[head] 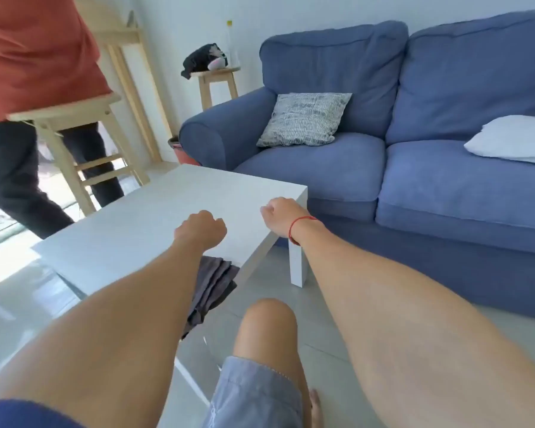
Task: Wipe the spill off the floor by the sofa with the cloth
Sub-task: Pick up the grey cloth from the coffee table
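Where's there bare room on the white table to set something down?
Most of the white table top is bare, from the far edge to both fists. The near edge is crowded: left hand, right hand, and the dark cloth hanging off it.

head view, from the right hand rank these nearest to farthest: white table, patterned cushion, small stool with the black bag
From the right hand:
1. White table: right under the hand, at its sofa-side corner.
2. Patterned cushion: beyond it, on the sofa's left seat.
3. Small stool: farthest, behind the sofa arm by the wall, with the black bag on top.
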